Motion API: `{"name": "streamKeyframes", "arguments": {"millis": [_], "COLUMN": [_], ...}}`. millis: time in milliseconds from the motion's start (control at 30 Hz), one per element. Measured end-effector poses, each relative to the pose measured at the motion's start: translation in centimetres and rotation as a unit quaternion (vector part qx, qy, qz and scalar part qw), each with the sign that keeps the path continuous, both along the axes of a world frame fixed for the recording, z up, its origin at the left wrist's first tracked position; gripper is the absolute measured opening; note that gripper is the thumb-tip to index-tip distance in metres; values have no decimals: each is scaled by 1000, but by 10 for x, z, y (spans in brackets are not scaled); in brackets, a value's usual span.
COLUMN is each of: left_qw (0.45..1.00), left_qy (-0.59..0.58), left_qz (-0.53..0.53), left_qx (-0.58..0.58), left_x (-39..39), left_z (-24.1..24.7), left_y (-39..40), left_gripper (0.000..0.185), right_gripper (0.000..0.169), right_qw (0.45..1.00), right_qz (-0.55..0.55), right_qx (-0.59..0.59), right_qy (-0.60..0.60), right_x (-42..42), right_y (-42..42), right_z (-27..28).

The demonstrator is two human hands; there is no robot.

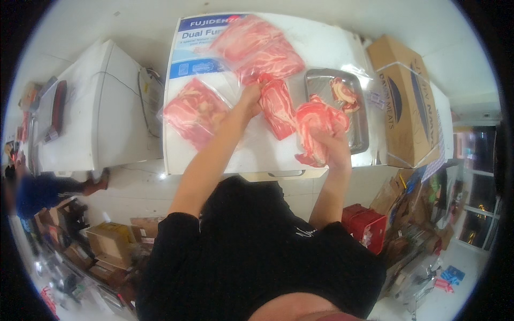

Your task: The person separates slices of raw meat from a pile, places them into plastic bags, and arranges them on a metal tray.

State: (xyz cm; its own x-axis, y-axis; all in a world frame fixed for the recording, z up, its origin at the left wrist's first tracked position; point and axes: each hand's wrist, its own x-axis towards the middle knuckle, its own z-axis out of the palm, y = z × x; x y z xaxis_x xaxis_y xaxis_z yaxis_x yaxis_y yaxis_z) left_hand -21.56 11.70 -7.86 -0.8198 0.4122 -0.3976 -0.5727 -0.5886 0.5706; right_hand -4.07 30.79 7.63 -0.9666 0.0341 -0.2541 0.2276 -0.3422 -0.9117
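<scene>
My left hand grips the upper left side of a clear plastic bag with sliced raw meat in it. In my right hand is a loose bunch of marbled meat slices, held just right of that bag and over the near left edge of a metal tray. A few meat pieces lie in the tray. Flat bags of sliced meat overlap beyond my left hand, and another bagged portion lies left of my forearm. The fingertips of my right hand are partly hidden by the slices.
The work surface is a white chest freezer lid with a printed blue label. A strapped cardboard box stands on the right. Another white freezer is at left. A red crate sits below right; a person in blue is far left.
</scene>
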Motion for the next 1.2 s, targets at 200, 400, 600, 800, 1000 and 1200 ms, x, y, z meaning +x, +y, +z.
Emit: {"name": "streamKeyframes", "arguments": {"millis": [200, 400, 600, 800, 1000, 1200], "left_qw": [971, 798, 889, 911, 843, 829], "left_qy": [158, 411, 307, 334, 324, 325], "left_qz": [-2, 4, -116, 18, 75, 51], "left_qx": [-180, -441, -320, -242, -422, -452], "left_x": [-34, -17, 82, 112, 113, 135], "left_z": [9, 81, 127, 164, 108, 88], "left_y": [3, -35, -66, -67, -89, -111], "left_gripper": [40, 35, 32, 22, 18, 20], "right_gripper": [44, 43, 41, 67, 92, 80], "right_qw": [998, 998, 987, 947, 766, 772], "right_qz": [-46, 25, 128, 63, 44, 19], "right_qx": [-25, -45, 92, -314, -641, -626], "right_qy": [-28, -20, 4, -34, -29, -110], "right_x": [-3, 9, -4, -8, 13, 35], "right_y": [0, -18, -41, -47, -133, -124], "right_z": [-20, -51, -35, -56, -105, -115]}}
